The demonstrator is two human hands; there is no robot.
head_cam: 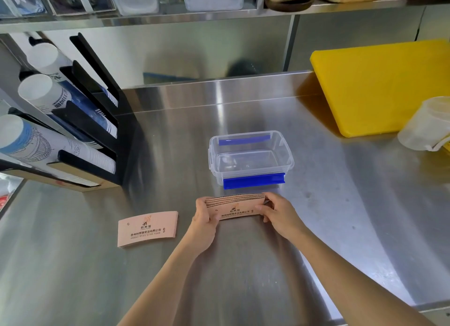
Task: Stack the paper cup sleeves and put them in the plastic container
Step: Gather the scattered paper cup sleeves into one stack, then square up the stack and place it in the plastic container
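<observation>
A stack of several pink-brown paper cup sleeves (235,206) stands on edge on the steel counter, held between both hands. My left hand (205,215) grips its left end and my right hand (277,213) grips its right end. Just beyond it sits a clear plastic container (250,155) with blue clip handles, open on top with nothing inside. A second, thin pile of sleeves (147,228) lies flat on the counter to the left of my hands.
A black cup dispenser rack (80,121) with white and blue paper cups stands at the left. A yellow cutting board (379,87) leans at the back right, with a translucent measuring jug (426,126) in front of it. Shelves with bins run overhead.
</observation>
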